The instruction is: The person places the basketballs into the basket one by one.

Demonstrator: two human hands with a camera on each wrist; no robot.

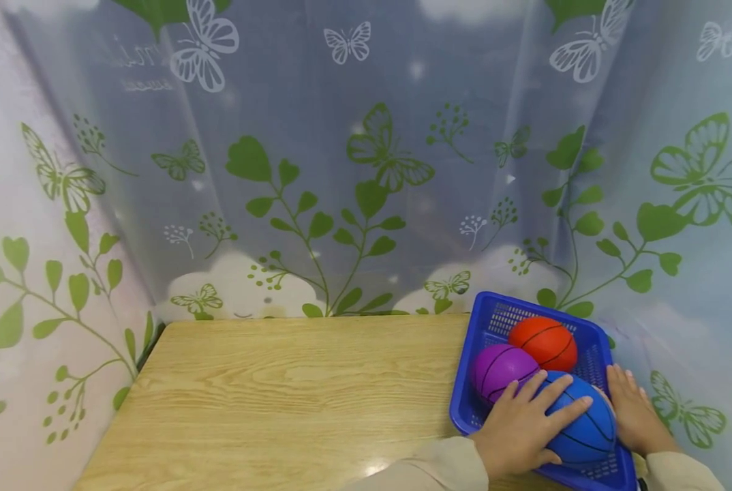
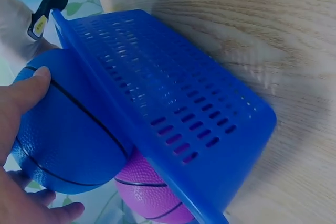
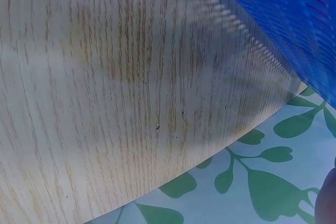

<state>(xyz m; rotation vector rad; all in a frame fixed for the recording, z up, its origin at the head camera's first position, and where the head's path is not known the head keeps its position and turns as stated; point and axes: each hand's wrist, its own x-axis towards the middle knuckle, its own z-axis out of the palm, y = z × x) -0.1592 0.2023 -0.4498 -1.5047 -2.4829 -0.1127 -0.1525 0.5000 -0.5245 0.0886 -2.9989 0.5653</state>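
A blue ball [image 1: 577, 419] with black lines sits at the near right of the blue plastic basket [image 1: 461, 402]. My left hand [image 1: 522, 423] rests on this ball with its fingers spread; in the left wrist view its thumb [image 2: 34, 90] touches the ball's surface. My right hand [image 1: 636, 412] lies along the basket's right rim, fingers extended, partly hidden behind the blue ball. A purple ball [image 1: 502, 368] and an orange-red ball [image 1: 544, 343] are also in the basket. Only a small part of the right hand shows in the right wrist view.
The basket stands at the right end of a wood-grain table [image 1: 292, 395]. A curtain [image 1: 317, 225] printed with butterflies and leaves hangs behind the table and along both sides. The right wrist view shows the table's edge beside the basket's perforated wall [image 3: 294, 24].
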